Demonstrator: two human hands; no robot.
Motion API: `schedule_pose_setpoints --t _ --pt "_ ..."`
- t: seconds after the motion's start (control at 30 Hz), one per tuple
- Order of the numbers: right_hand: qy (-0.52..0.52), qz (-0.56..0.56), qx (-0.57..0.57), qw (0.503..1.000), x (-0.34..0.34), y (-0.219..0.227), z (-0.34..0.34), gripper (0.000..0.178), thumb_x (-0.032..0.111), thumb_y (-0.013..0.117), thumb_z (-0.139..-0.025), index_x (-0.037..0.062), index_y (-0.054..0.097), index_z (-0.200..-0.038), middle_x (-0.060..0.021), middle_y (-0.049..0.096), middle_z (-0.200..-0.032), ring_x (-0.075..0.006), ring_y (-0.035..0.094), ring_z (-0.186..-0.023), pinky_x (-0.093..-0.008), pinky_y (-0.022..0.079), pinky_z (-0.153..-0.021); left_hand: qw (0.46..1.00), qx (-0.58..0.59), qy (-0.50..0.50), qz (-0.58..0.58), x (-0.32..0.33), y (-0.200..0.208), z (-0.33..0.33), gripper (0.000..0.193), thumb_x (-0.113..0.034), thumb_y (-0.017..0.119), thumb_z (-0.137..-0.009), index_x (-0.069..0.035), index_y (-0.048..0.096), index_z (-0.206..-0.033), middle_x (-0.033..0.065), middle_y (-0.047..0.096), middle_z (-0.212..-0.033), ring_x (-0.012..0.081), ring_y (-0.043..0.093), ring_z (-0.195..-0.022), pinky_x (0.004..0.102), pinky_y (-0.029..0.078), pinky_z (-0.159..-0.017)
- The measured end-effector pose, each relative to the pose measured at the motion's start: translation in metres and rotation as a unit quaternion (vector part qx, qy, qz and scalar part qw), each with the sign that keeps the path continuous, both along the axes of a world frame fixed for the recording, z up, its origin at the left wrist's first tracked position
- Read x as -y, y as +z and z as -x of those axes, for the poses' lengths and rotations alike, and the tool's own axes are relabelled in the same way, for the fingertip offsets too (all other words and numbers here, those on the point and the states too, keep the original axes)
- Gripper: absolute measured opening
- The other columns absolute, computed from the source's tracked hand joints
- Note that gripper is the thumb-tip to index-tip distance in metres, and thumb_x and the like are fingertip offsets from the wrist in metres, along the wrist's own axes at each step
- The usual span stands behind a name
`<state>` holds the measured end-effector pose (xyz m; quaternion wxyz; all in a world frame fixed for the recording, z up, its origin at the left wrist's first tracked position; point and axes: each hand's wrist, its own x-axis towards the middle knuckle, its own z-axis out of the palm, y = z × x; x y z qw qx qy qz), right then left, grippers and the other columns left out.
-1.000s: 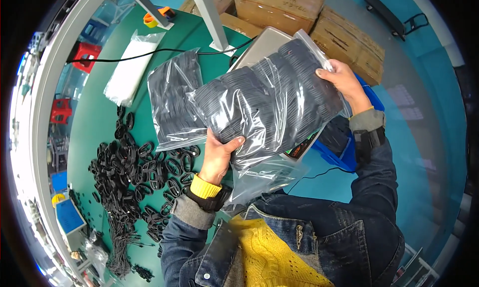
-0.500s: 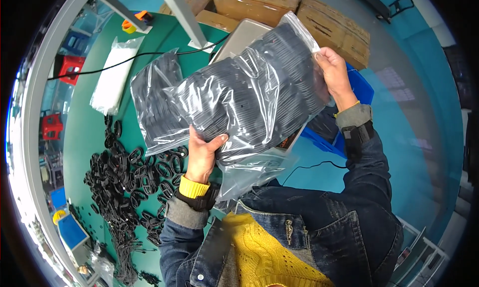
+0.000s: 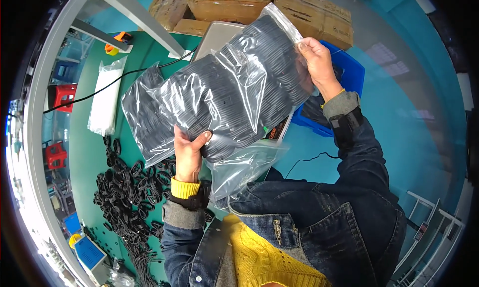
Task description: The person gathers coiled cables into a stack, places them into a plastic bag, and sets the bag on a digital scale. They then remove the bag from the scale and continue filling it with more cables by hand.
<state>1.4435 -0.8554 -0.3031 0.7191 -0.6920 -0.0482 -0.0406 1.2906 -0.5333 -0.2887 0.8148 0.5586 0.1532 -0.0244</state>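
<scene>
A big clear plastic bag [image 3: 227, 90], packed with rows of dark, ribbed-looking pieces, is stretched between my two hands. My left hand [image 3: 188, 155] grips its lower left edge, thumb on top and fingers hidden underneath. At the upper right end, my right hand [image 3: 318, 62] pinches the bag near its pale strip. Another filled clear bag [image 3: 142, 120] lies on the green table just left of it, partly covered. Below the held bag, close to my jacket, spreads a flat clear plastic sheet or bag [image 3: 234, 172].
Coiled black cables [image 3: 122, 197] heap on the green table [image 3: 90, 157]. White plastic sleeves [image 3: 106, 97] and an orange tape dispenser [image 3: 119, 41] lie farther back. A grey post [image 3: 139, 17] and black cord cross there. Cardboard boxes [image 3: 229, 5] stand behind; a blue bin [image 3: 352, 72] sits right.
The whole view has shifted, so boxes, bin and held bag appear farther left. Both hands keep their grip on the bag, which stays at nearly the same slant.
</scene>
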Motion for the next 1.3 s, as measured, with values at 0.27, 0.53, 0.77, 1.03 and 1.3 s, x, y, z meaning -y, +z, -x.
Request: schedule_pose_setpoints --t 0.27,0.53,0.77,1.03,1.3 --pt "-0.020 -0.035 -0.027 0.999 0.002 -0.005 -0.001 0.012 0.011 0.053 -0.090 0.0003 0.059 -0.094 0.0009 0.058 -0.084 -0.0062 0.051 -0.076 -0.0201 0.041 -0.070 1.000 0.014 -0.024 -0.014 -0.001 0.009 -0.009 0.051 0.014 0.062 -0.071 0.001 0.043 -0.117 0.0103 0.056 -0.110 0.0177 0.057 -0.096 0.0291 0.047 -0.085" --pt "-0.027 -0.008 -0.010 1.000 0.007 -0.003 -0.023 0.012 0.009 0.053 -0.090 0.0004 0.060 -0.093 0.0013 0.059 -0.082 -0.0056 0.051 -0.072 -0.0197 0.041 -0.066 0.999 0.019 -0.048 -0.017 0.003 0.014 -0.020 0.050 0.012 0.062 -0.073 0.001 0.042 -0.118 0.0105 0.056 -0.111 0.0181 0.057 -0.097 0.0292 0.047 -0.086" --pt "-0.004 0.144 0.025 0.989 -0.012 0.019 -0.064 0.013 0.009 0.050 -0.090 0.0015 0.060 -0.092 0.0017 0.060 -0.079 -0.0061 0.052 -0.071 -0.0214 0.042 -0.064 1.000 0.009 -0.014 0.013 0.015 0.003 -0.018 0.050 0.009 0.064 -0.075 0.001 0.042 -0.119 0.0113 0.056 -0.112 0.0188 0.056 -0.100 0.0294 0.046 -0.086" --pt "-0.065 0.387 0.187 0.900 -0.034 0.017 -0.110 0.013 0.010 0.053 -0.086 0.0021 0.061 -0.093 -0.0064 0.065 -0.081 -0.0143 0.058 -0.071 -0.0272 0.046 -0.066 0.976 -0.172 -0.028 -0.128 0.016 0.006 0.006 0.053 0.000 0.064 -0.079 0.003 0.037 -0.124 0.0083 0.056 -0.103 0.0131 0.054 -0.093 0.0245 0.046 -0.081" --pt "0.015 0.182 0.156 0.971 -0.063 0.061 -0.007 0.012 0.007 0.053 -0.086 -0.0002 0.060 -0.092 -0.0070 0.065 -0.082 -0.0102 0.058 -0.072 -0.0247 0.048 -0.067 0.985 -0.106 -0.018 -0.137 -0.014 0.031 0.078 0.046 -0.009 0.067 -0.081 0.005 0.046 -0.120 0.0079 0.056 -0.101 0.0115 0.054 -0.087 0.0222 0.045 -0.074"
